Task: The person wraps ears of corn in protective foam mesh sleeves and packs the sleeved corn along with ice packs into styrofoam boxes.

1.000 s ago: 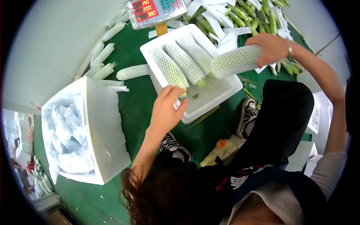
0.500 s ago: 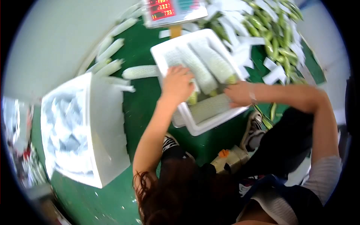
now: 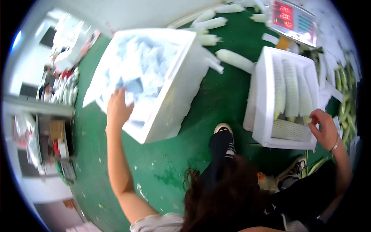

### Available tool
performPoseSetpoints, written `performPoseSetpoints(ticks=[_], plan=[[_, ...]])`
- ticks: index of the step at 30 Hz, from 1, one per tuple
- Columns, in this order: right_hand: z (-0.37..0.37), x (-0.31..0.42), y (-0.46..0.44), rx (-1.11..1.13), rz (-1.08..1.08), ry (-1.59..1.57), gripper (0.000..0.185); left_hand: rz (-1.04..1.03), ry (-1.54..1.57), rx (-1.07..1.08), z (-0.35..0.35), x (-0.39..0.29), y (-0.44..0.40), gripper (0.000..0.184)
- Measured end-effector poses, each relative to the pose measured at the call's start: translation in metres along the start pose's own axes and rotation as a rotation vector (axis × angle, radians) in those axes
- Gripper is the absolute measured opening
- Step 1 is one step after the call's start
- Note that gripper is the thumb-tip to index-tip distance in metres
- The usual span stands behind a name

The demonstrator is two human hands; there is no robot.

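Note:
My left hand (image 3: 120,108) is over the near left edge of a large white foam box (image 3: 185,81), fingers apart, beside the pale blue-white packs (image 3: 143,65) that fill it. Nothing shows in its grasp. At the right, my right hand (image 3: 324,129) rests at the near right corner of a smaller white foam box (image 3: 259,116), its fingers apart and empty. Inside that box several net-wrapped green vegetables (image 3: 290,89) lie side by side lengthwise. Another net-wrapped vegetable (image 3: 289,130) lies crosswise at the near end.
A scale with a red display (image 3: 291,21) stands behind the small box. Wrapped vegetables (image 3: 234,60) lie on the green floor between the boxes. Unwrapped green vegetables (image 3: 344,108) and white wrapping are piled far right. Shelves (image 3: 58,135) stand at the left.
The view has swung left. The fourth wrapped vegetable went from my right hand into the small box, crosswise. My left hand has moved from that box to the large one.

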State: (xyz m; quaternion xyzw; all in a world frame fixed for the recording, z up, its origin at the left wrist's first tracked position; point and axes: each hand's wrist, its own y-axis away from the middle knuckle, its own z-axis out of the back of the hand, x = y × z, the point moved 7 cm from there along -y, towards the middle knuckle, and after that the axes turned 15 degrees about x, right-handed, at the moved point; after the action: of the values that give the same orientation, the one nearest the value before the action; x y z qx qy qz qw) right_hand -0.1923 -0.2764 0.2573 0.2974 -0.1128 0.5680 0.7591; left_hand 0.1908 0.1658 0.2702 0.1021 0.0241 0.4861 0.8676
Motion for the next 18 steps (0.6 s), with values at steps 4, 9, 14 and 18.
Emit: performPoseSetpoints(ticks=[4,9,14,18], plan=[[-0.006,-0.029,0.044,0.074,-0.033,-0.005,0.016,-0.386,-0.393,0.402,-0.084,-0.014,-0.03,0.06],[-0.017,-0.036,0.107,0.065,-0.136,-0.045,0.016,-0.311,-0.741,0.742,-0.111,-0.035,-0.076,0.037],[-0.005,-0.041,0.168,0.015,-0.211,-0.138,0.014,-0.21,-0.604,0.669,-0.092,-0.036,-0.056,0.034],[0.013,-0.053,0.201,-0.148,-0.281,-0.142,0.012,-0.125,-0.509,0.609,-0.082,-0.028,-0.058,0.045]])
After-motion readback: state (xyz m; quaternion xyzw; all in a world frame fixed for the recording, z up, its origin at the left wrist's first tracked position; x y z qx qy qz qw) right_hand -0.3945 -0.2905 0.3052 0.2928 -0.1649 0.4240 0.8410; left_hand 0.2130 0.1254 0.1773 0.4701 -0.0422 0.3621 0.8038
